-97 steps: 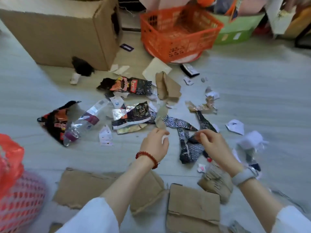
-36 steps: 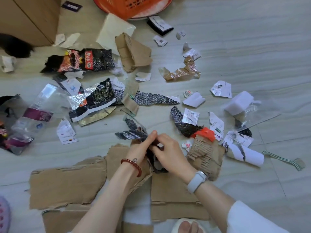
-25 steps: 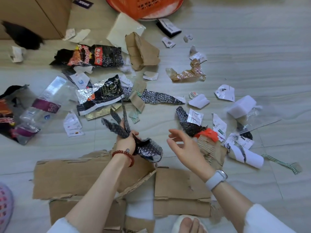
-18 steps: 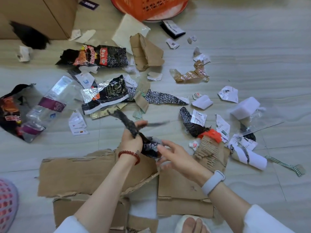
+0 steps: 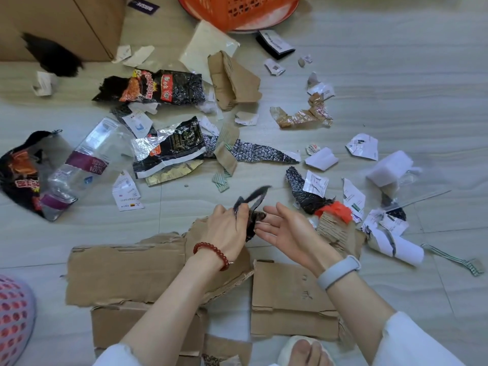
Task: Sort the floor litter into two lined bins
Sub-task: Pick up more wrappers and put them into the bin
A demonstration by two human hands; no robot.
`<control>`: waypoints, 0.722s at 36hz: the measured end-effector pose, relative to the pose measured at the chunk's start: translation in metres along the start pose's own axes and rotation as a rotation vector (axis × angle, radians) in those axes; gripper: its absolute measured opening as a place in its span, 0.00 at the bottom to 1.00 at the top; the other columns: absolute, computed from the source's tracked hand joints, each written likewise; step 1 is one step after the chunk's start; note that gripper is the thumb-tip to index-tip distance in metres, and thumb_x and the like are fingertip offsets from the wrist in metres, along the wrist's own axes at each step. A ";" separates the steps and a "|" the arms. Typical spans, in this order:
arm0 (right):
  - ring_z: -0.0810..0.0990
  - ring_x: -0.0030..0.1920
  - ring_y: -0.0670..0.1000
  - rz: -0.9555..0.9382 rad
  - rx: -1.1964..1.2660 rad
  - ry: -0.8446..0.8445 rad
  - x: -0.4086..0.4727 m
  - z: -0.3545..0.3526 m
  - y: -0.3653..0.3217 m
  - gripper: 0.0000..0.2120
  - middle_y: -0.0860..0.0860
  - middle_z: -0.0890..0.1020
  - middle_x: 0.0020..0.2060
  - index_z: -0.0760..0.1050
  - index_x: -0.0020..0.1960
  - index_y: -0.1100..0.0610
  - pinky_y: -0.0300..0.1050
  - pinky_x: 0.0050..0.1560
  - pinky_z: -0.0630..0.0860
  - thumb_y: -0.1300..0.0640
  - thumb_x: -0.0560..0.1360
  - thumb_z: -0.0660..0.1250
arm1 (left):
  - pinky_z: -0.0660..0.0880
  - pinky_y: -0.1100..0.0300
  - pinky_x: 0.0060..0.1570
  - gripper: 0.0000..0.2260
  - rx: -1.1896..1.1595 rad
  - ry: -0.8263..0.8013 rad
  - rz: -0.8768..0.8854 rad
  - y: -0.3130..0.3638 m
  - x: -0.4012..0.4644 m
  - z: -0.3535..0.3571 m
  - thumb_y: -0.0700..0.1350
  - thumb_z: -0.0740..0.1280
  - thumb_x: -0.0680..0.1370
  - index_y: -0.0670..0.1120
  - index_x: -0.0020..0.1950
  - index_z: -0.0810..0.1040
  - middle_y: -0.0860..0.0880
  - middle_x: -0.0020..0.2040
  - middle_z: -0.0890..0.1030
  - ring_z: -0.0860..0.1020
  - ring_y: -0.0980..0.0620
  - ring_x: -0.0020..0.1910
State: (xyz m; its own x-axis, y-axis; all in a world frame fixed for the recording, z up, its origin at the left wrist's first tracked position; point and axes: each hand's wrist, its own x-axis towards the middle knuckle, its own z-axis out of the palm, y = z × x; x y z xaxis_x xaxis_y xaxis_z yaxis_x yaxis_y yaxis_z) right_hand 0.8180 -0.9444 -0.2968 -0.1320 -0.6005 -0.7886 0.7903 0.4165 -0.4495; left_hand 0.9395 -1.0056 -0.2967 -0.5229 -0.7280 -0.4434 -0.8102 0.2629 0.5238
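Observation:
My left hand (image 5: 228,225) is closed around a crumpled black patterned wrapper (image 5: 250,207) whose strips stick up blurred above the fist. My right hand (image 5: 286,228) is flat and open beside it, its fingertips touching the wrapper's lower end. Both hands hover over torn cardboard sheets (image 5: 126,273). More litter lies ahead: a black-and-red snack bag (image 5: 158,87), a foil wrapper (image 5: 171,149), a clear plastic pouch (image 5: 89,159), a patterned strip (image 5: 256,153) and several paper scraps (image 5: 320,159). An orange basket (image 5: 237,9) stands at the top edge; a pink bin (image 5: 13,320) shows at lower left.
A large cardboard box (image 5: 60,25) stands at upper left with a black tuft (image 5: 52,55) against it. A folded brown card (image 5: 232,80) and a white foam block (image 5: 389,167) lie among the scraps. A striped strip (image 5: 454,260) lies at right. My foot (image 5: 303,351) is at the bottom.
My left hand has bunched the black wrapper tighter and its strips have swung rightward. My right hand has opened flat against it. The view has shifted slightly.

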 end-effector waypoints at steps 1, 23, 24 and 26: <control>0.78 0.46 0.57 -0.002 0.019 -0.005 -0.001 0.000 0.000 0.18 0.61 0.77 0.48 0.63 0.66 0.65 0.48 0.50 0.76 0.55 0.82 0.51 | 0.60 0.57 0.42 0.20 0.018 0.035 0.000 -0.001 0.001 0.002 0.55 0.43 0.81 0.48 0.57 0.71 0.48 0.45 0.69 0.73 0.44 0.49; 0.52 0.73 0.60 -0.502 -1.633 0.622 0.042 -0.067 -0.032 0.37 0.55 0.53 0.74 0.51 0.74 0.46 0.60 0.68 0.57 0.43 0.71 0.66 | 0.69 0.51 0.43 0.15 0.017 0.294 0.012 -0.037 0.012 0.019 0.51 0.66 0.75 0.44 0.33 0.67 0.52 0.33 0.65 0.62 0.50 0.46; 0.50 0.73 0.61 -0.421 -1.687 0.597 0.047 -0.070 -0.034 0.41 0.54 0.50 0.75 0.47 0.74 0.44 0.61 0.67 0.57 0.40 0.70 0.66 | 0.68 0.53 0.42 0.15 -0.014 0.291 0.013 -0.034 0.012 0.017 0.49 0.66 0.75 0.44 0.32 0.66 0.52 0.34 0.64 0.62 0.51 0.45; 0.52 0.72 0.61 -0.333 -1.742 0.591 0.055 -0.076 -0.038 0.41 0.53 0.52 0.74 0.47 0.74 0.43 0.60 0.65 0.60 0.38 0.69 0.66 | 0.67 0.57 0.39 0.12 -0.105 0.291 0.022 -0.032 0.012 0.014 0.47 0.65 0.75 0.46 0.33 0.68 0.51 0.40 0.68 0.66 0.51 0.43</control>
State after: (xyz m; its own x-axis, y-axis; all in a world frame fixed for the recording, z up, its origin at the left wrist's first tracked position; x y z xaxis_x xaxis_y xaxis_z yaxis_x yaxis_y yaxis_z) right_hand 0.7351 -0.9418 -0.3548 -0.5977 -0.6683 -0.4429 -0.6789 0.7157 -0.1637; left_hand 0.9555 -1.0138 -0.3292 -0.4298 -0.8776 -0.2122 -0.7600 0.2247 0.6099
